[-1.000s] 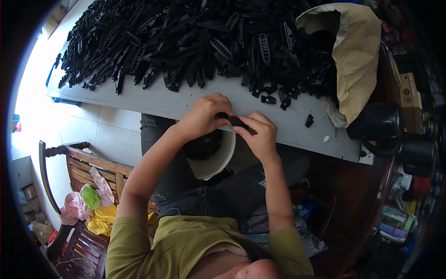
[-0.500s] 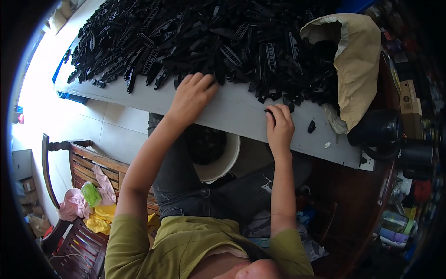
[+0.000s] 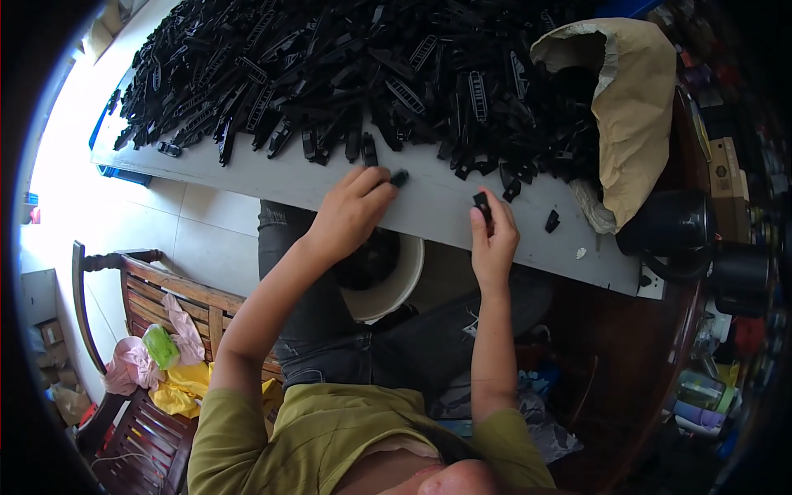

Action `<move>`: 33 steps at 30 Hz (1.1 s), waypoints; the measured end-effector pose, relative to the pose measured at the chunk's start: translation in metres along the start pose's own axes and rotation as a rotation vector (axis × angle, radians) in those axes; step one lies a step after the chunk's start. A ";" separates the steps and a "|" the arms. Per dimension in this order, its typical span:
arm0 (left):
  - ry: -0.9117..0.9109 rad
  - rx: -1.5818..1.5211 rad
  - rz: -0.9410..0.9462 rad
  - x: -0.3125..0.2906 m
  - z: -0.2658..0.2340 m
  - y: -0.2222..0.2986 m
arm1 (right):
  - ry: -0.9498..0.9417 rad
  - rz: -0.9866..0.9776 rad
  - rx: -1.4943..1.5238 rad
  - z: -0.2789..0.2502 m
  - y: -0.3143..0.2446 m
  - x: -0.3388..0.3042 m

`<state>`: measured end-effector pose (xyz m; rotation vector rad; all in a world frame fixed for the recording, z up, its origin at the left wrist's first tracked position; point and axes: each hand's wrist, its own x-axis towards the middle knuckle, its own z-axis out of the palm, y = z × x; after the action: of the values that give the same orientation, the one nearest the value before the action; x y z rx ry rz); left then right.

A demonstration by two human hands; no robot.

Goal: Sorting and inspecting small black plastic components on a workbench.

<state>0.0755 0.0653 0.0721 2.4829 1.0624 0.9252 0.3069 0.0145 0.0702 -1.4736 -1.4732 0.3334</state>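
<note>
A large heap of black plastic parts (image 3: 330,74) covers the far side of the grey table (image 3: 289,177). Just in front of the heap, my left hand (image 3: 356,206) is closed on a small black plastic part (image 3: 399,177), which sticks out past the fingertips on the right. My right hand (image 3: 497,235), near the table's front edge, pinches another small black plastic part (image 3: 482,202) between thumb and fingers. One loose black piece (image 3: 552,221) lies on the table to the right of that hand.
A torn brown paper sack (image 3: 643,107) stands at the table's right end, next to a black mug (image 3: 667,231). Below the table edge, a white bucket (image 3: 417,276) holds dark contents. A wooden chair (image 3: 161,289) with cloths is at the left.
My left hand has drawn back from the heap toward me, with a black plastic part in its fingers. My right hand has turned, so its black part shows more fully.
</note>
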 end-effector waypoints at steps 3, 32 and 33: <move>-0.043 -0.254 -0.013 -0.005 -0.005 0.004 | -0.296 0.201 0.035 0.002 -0.017 0.001; -0.097 -0.384 -0.040 -0.021 -0.039 -0.005 | 0.235 0.269 -0.739 -0.073 0.020 0.007; -0.040 -0.342 -0.168 -0.016 -0.037 -0.008 | 0.239 0.266 -0.739 -0.082 0.038 0.005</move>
<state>0.0384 0.0596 0.0893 2.0923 0.9887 0.9152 0.3936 -0.0077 0.0826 -2.2148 -1.2573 -0.2643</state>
